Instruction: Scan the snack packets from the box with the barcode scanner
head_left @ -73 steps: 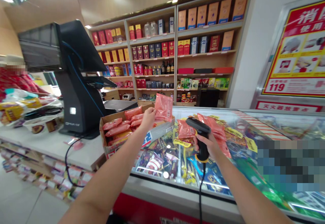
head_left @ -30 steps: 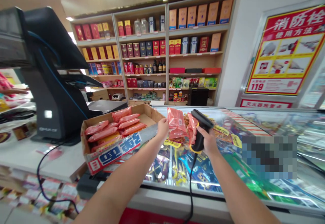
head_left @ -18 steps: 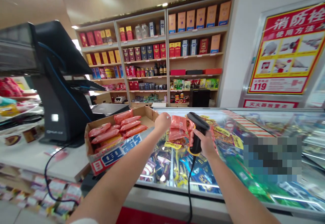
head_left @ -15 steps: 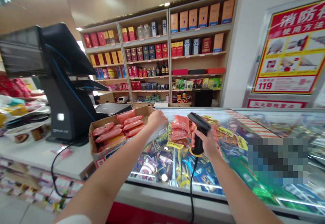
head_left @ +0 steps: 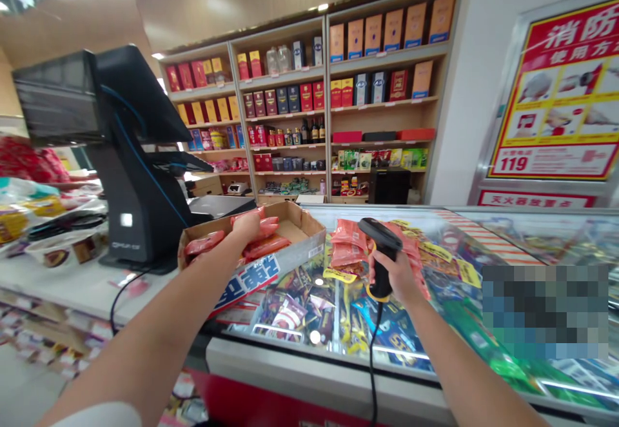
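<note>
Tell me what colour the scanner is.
The scanner is black with a yellow collar, seen best in the head view.

On the wall to your right, the red-and-yellow fire-safety poster (head_left: 556,91) has a header reading 消防 and 使用方, cut off by the frame edge, and a white panel showing 119 in red. The red strip sign (head_left: 534,199) beneath it and the blue lettering on the cardboard carton (head_left: 246,278) are too blurred to read.

Packets (head_left: 268,245): salmon orange (the same shade in the box and on the glass)
Box (head_left: 300,241): plain brown card, blue, red and white print along the front
Scanner (head_left: 382,278): black, yellow ring at the base
Till (head_left: 138,211): black, thin blue lines
Poster (head_left: 556,85): red and yellow, white panels
Freezer stripe (head_left: 488,248): red and white diagonal bands
</note>
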`<state>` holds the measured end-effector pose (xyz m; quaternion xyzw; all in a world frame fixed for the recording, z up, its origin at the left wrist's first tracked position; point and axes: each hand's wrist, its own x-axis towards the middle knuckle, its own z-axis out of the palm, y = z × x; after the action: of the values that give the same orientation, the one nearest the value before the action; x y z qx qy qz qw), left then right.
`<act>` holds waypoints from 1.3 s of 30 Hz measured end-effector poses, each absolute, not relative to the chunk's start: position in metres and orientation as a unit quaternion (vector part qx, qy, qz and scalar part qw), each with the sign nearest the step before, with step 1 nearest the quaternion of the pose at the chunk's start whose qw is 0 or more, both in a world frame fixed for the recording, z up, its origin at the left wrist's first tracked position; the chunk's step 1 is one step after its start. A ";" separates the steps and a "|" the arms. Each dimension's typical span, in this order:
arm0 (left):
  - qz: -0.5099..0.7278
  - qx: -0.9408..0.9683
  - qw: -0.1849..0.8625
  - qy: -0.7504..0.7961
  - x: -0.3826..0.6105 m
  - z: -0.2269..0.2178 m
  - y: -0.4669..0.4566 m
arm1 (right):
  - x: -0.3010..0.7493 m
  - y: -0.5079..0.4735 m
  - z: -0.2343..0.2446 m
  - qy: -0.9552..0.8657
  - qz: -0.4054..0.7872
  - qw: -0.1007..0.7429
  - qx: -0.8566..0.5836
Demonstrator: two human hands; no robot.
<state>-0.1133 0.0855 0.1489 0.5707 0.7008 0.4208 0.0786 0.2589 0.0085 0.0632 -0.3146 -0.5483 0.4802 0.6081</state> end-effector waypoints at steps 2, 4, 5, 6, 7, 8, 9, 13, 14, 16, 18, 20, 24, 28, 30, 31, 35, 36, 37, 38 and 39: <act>0.389 0.564 0.052 0.727 -0.115 0.157 0.094 | 0.259 0.009 0.063 -0.548 0.481 0.606 -0.318; 0.357 0.572 0.016 0.738 -0.112 0.166 0.097 | 0.258 0.009 0.063 -0.551 0.483 0.602 -0.317; 0.349 0.580 0.002 0.736 -0.108 0.170 0.097 | 0.258 0.010 0.063 -0.553 0.483 0.600 -0.317; 0.351 0.586 -0.004 0.731 -0.103 0.173 0.095 | 0.258 0.010 0.062 -0.555 0.482 0.600 -0.316; 0.362 0.589 0.001 0.722 -0.097 0.174 0.093 | 0.258 0.009 0.062 -0.556 0.481 0.600 -0.314; 0.384 0.588 0.016 0.712 -0.089 0.174 0.089 | 0.258 0.009 0.062 -0.559 0.480 0.599 -0.313; 0.410 0.587 0.039 0.697 -0.080 0.172 0.086 | 0.258 0.009 0.062 -0.563 0.479 0.598 -0.311; 0.506 0.609 0.102 0.602 -0.040 0.148 0.072 | 0.261 0.011 0.059 -0.600 0.475 0.571 -0.296; 0.527 0.615 0.097 0.579 -0.031 0.139 0.070 | 0.262 0.011 0.059 -0.613 0.475 0.562 -0.289; 0.563 0.618 0.090 0.542 -0.012 0.119 0.067 | 0.264 0.011 0.059 -0.635 0.474 0.544 -0.275; 0.583 0.620 0.115 0.512 0.004 0.099 0.067 | 0.265 0.009 0.061 -0.650 0.470 0.531 -0.273; 0.577 0.630 0.158 0.496 0.016 0.081 0.066 | 0.265 0.005 0.065 -0.661 0.463 0.521 -0.279; 0.504 0.685 0.158 0.501 0.023 0.063 0.059 | 0.267 -0.001 0.073 -0.691 0.465 0.472 -0.289; 0.460 0.689 0.089 0.553 0.013 0.064 0.051 | 0.269 -0.003 0.076 -0.714 0.459 0.428 -0.309; 0.437 0.680 0.059 0.586 0.010 0.066 0.049 | 0.269 -0.002 0.075 -0.720 0.453 0.422 -0.313; 0.424 0.677 0.045 0.600 0.009 0.067 0.049 | 0.269 -0.002 0.075 -0.722 0.451 0.420 -0.313; 0.383 0.666 0.015 0.640 0.012 0.069 0.048 | 0.270 -0.002 0.073 -0.729 0.446 0.409 -0.319; 0.378 0.664 0.012 0.645 0.013 0.069 0.047 | 0.270 -0.002 0.073 -0.731 0.444 0.407 -0.320; 0.373 0.663 0.010 0.649 0.014 0.070 0.047 | 0.269 -0.002 0.073 -0.733 0.443 0.406 -0.319; 0.369 0.663 0.008 0.652 0.015 0.070 0.046 | 0.269 -0.002 0.073 -0.735 0.443 0.405 -0.317; 0.366 0.662 0.007 0.654 0.015 0.071 0.046 | 0.269 -0.003 0.074 -0.735 0.445 0.404 -0.314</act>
<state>0.0151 0.0459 0.0708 0.6621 0.6540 0.3660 0.0070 0.2686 -0.0029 0.0740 -0.3139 -0.7352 0.4448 0.4039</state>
